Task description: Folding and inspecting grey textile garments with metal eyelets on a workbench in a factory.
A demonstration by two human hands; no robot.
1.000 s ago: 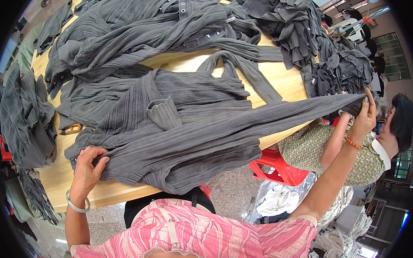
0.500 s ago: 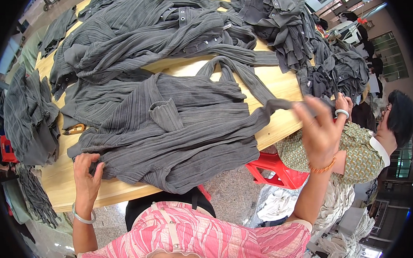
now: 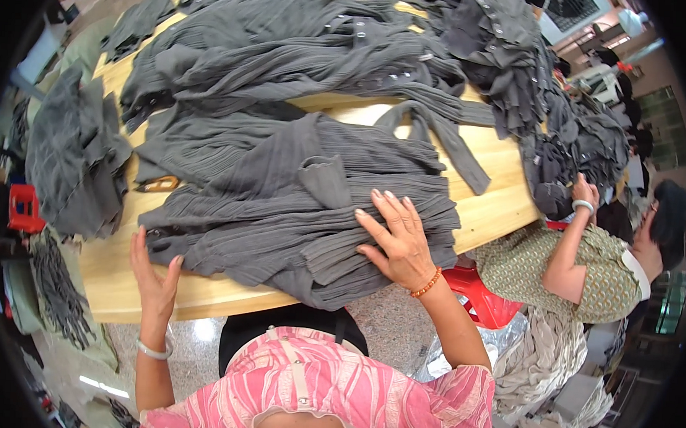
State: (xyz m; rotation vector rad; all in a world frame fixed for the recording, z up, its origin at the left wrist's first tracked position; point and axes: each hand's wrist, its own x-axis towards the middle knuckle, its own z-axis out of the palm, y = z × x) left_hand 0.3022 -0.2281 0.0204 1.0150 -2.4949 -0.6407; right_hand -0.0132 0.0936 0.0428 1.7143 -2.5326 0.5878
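Observation:
A dark grey ribbed long-sleeved garment (image 3: 251, 210) lies across the near part of the wooden table, with one sleeve folded back over its body. My right hand (image 3: 399, 243) rests flat on the folded sleeve near the garment's right end, fingers stretched out. At the opposite end my left hand (image 3: 153, 274) is open, thumb and fingers apart, touching or just beside the garment's left edge. A small yellow-handled cutting tool (image 3: 159, 184) lies beyond that edge, partly against the cloth.
More grey ribbed garments (image 3: 288, 59) cover the far side of the wooden table (image 3: 503, 217), and a heap (image 3: 510, 61) stands at the far right. Grey cloth (image 3: 77, 156) hangs over the left edge. Right of me a co-worker (image 3: 563, 262) handles dark cloth near a red stool (image 3: 481, 296).
My right hand has come down and left from the raised sleeve end onto the garment. The sleeve now lies folded back over the body. My left hand stays by the left edge.

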